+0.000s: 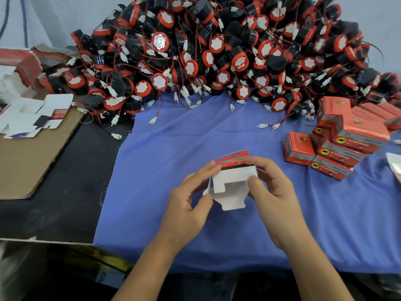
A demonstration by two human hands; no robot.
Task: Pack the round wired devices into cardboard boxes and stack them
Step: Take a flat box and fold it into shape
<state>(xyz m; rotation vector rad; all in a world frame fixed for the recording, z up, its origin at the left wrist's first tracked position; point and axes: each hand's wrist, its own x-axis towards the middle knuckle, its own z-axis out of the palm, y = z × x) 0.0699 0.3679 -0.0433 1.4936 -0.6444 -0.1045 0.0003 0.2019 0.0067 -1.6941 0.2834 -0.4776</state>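
A small red cardboard box (pixel 230 181) with white inner flaps spread open is held over the blue cloth (pixel 195 135) at centre. My left hand (pixel 191 203) grips its left side, thumb on a side flap. My right hand (pixel 275 196) grips the right side, thumb pressing the white flap. A big heap of round black-and-red wired devices (pixel 217 53) with white connectors fills the back of the table. Several closed red boxes (pixel 345 144) are stacked at the right.
Flat unfolded box blanks (pixel 30 114) lie on a brown cardboard sheet (pixel 26 161) at the left, with a bundle of more blanks (pixel 23 61) behind. Loose white connectors (pixel 153 120) trail onto the cloth. The black tabletop (pixel 65 203) shows at the lower left.
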